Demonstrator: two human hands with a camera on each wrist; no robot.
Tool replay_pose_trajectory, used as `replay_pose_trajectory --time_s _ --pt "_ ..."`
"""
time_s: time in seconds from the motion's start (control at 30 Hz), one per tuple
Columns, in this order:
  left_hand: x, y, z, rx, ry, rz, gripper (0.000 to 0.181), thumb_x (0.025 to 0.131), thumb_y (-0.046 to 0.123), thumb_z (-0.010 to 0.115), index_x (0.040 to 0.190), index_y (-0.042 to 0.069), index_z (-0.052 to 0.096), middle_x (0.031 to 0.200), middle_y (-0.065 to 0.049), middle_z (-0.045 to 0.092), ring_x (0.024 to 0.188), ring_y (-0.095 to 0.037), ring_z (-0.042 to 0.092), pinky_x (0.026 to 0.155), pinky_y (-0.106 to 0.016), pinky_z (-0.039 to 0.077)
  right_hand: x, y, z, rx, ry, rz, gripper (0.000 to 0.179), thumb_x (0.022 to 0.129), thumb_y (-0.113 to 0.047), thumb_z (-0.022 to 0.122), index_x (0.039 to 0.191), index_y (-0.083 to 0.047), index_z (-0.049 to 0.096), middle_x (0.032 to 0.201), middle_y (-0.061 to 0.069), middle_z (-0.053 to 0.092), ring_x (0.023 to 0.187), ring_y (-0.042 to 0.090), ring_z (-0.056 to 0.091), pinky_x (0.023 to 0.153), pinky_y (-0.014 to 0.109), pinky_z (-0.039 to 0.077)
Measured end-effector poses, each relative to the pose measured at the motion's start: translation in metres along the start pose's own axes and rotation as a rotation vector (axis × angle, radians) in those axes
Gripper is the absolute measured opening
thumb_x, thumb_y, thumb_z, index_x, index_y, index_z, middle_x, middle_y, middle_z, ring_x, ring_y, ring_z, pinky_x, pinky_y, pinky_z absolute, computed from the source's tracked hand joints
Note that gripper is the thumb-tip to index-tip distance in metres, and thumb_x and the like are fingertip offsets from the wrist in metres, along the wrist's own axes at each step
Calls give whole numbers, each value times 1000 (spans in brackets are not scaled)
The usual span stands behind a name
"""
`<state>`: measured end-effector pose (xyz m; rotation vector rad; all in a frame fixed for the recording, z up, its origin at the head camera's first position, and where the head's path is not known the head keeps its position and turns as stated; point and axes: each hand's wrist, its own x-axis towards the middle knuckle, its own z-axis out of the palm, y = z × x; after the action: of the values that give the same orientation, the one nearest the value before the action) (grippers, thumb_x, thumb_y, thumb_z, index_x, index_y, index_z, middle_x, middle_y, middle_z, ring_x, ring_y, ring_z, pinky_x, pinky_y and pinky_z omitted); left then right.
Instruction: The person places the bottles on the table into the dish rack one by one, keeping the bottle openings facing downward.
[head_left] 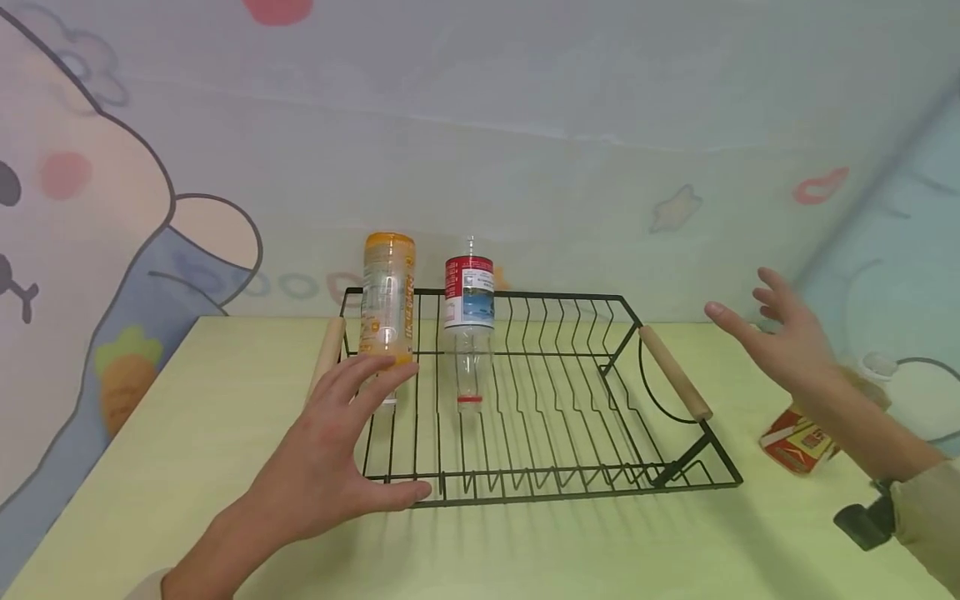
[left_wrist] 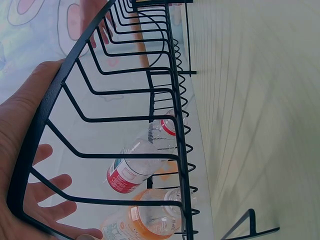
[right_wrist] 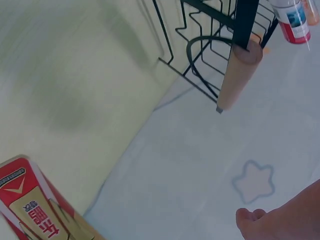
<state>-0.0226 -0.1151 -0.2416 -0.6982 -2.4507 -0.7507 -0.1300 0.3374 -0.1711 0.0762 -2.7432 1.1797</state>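
A black wire dish rack [head_left: 555, 354] with wooden handles stands on the table. Two clear plastic bottles stand neck down in it: one with orange bands [head_left: 388, 292], the other with a red and blue label [head_left: 469, 292]. My left hand [head_left: 322, 454] is at the rack's front left corner, fingers spread and thumb by the front rail. In the left wrist view its fingers [left_wrist: 55, 187] show beyond the rail, holding no bottle. To the right of the rack, my right hand [head_left: 791, 342] hovers with fingers apart and nothing in it.
Right of the rack, a red and gold container [head_left: 798, 442] is partly hidden by my right forearm. Beside it shows something with a white cap [head_left: 877, 365]. A patterned backdrop [head_left: 525, 183] rises behind the pale green table [head_left: 217, 400].
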Motion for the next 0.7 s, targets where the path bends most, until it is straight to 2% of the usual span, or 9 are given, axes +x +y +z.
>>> replay_pose_trajectory --time_s 0.27,0.37,0.7 --pt "1 0 2 2 -4 8 100 59 49 88 144 25 41 141 0 40 133 -21 32 93 -46 47 -9 15 -24 -52 36 20 90 95 -49 51 155 -18 -8 158 25 6 142 48 7 101 73 18" --pt "1 -1 2 3 0 13 101 58 48 88 144 26 41 141 -1 40 132 -20 32 92 -44 47 -10 16 -29 -94 65 27 91 94 -52 51 155 -17 -8 157 25 6 141 49 7 100 73 18" --pt "1 -2 0 5 -2 8 101 58 48 88 144 28 40 141 0 40 131 -21 32 90 -44 48 -18 27 -44 -134 155 75 93 93 -51 53 155 -17 -7 157 26 3 136 59 11 97 76 18"
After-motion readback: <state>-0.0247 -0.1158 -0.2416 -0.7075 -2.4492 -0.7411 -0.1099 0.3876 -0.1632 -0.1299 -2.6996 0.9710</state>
